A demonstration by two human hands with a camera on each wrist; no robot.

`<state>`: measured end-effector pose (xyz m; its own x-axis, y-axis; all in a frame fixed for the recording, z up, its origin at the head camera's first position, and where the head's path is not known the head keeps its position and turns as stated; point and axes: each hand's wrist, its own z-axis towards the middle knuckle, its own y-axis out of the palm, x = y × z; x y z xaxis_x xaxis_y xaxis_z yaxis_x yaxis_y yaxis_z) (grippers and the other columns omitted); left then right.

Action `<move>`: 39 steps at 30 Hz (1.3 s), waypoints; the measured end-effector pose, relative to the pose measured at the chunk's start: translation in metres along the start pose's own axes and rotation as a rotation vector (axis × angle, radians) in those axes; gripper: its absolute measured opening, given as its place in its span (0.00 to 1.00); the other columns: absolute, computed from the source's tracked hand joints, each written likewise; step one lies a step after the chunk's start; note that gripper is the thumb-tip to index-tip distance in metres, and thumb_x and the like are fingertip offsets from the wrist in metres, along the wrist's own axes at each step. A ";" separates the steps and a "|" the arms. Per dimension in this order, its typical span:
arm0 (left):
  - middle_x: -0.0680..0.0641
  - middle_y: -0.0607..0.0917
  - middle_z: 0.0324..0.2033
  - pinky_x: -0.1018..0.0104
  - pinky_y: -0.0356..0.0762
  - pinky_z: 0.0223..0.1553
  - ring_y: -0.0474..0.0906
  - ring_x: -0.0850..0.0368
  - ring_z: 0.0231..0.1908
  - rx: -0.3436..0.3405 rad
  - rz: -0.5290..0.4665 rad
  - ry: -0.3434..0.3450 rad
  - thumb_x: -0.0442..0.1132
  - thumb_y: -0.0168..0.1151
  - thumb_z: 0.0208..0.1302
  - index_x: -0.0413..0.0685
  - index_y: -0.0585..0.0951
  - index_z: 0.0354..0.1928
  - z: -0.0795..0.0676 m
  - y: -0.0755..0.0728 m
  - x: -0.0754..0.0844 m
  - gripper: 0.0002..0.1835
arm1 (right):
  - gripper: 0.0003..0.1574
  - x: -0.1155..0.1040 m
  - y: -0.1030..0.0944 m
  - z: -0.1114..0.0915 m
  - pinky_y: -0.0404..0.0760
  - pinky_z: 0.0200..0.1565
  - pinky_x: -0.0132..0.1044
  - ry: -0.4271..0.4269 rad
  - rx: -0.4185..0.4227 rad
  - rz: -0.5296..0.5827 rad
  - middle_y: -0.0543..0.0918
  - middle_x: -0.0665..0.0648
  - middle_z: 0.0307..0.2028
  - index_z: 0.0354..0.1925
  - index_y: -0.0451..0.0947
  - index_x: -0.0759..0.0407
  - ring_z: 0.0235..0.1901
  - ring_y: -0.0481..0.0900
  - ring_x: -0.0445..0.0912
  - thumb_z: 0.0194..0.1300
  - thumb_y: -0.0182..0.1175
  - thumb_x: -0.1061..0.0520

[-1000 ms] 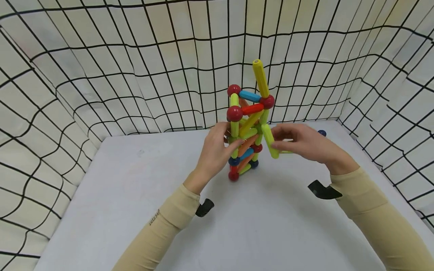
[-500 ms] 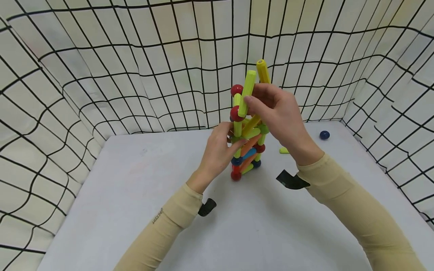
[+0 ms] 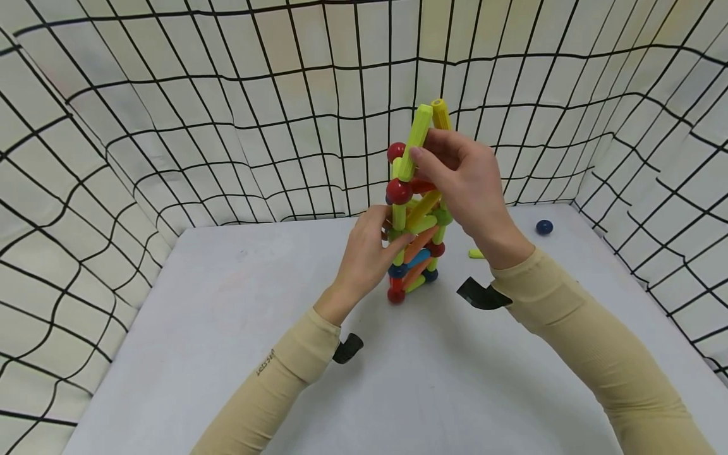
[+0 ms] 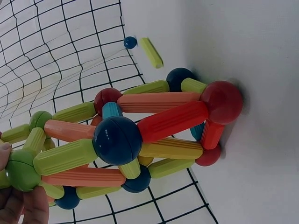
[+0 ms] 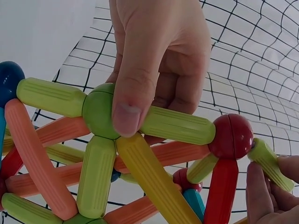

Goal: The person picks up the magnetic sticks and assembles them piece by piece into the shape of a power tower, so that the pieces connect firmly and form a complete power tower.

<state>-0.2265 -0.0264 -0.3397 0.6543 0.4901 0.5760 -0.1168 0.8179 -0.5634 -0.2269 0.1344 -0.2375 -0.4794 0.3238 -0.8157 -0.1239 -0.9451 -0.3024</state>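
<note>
A tall tower of magnetic building sticks and balls (image 3: pixel 418 256) stands upright on the white table. My left hand (image 3: pixel 364 249) grips its near left side, and in the right wrist view the thumb presses on a green ball (image 5: pixel 96 112). My right hand (image 3: pixel 469 183) pinches a lime-green stick (image 3: pixel 417 142) between thumb and fingers, tilted over the tower's top. The stick's lower end is right at a red corner ball (image 5: pixel 232 136). Behind my right hand a yellow stick (image 3: pixel 441 115) points up from the top, its base hidden.
On the table (image 3: pixel 256 303) to the tower's right lie a loose dark blue ball (image 3: pixel 544 227) and a lime-green stick (image 3: pixel 476 253), partly hidden by my right wrist in the head view. Black netting (image 3: pixel 273 114) over white walls encloses the table's back and sides.
My right hand has carried the lime-green stick from beside the tower's right side up and left to the top red corner ball, then slightly higher. The left hand keeps its grip.
</note>
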 end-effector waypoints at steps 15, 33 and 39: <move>0.44 0.77 0.42 0.61 0.81 0.40 0.75 0.54 0.41 0.026 -0.050 0.031 0.36 0.64 0.66 0.37 0.75 0.50 -0.002 0.005 -0.005 0.15 | 0.26 0.011 -0.008 -0.011 0.82 0.47 0.33 0.004 -0.014 -0.142 0.84 0.53 0.49 0.59 0.77 0.59 0.46 0.83 0.42 0.69 0.60 0.46; 0.43 0.80 0.46 0.61 0.78 0.47 0.76 0.54 0.45 0.217 -0.359 -0.242 0.38 0.35 0.77 0.38 0.74 0.53 0.031 -0.006 -0.012 0.18 | 0.21 0.046 0.012 -0.050 0.83 0.35 0.36 -0.215 -0.166 -0.403 0.82 0.55 0.35 0.44 0.77 0.64 0.31 0.80 0.43 0.57 0.72 0.55; 0.51 0.69 0.66 0.58 0.60 0.67 0.63 0.60 0.66 -0.040 -0.558 -0.396 0.57 0.30 0.78 0.50 0.62 0.70 0.055 -0.009 -0.021 0.28 | 0.22 0.048 0.017 -0.051 0.78 0.32 0.35 -0.265 -0.141 -0.479 0.79 0.56 0.34 0.42 0.75 0.64 0.31 0.75 0.46 0.56 0.73 0.53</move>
<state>-0.2807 -0.0271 -0.3141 0.2850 0.0782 0.9553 0.1912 0.9720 -0.1367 -0.2078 0.1362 -0.3066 -0.6018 0.6763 -0.4248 -0.2731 -0.6741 -0.6863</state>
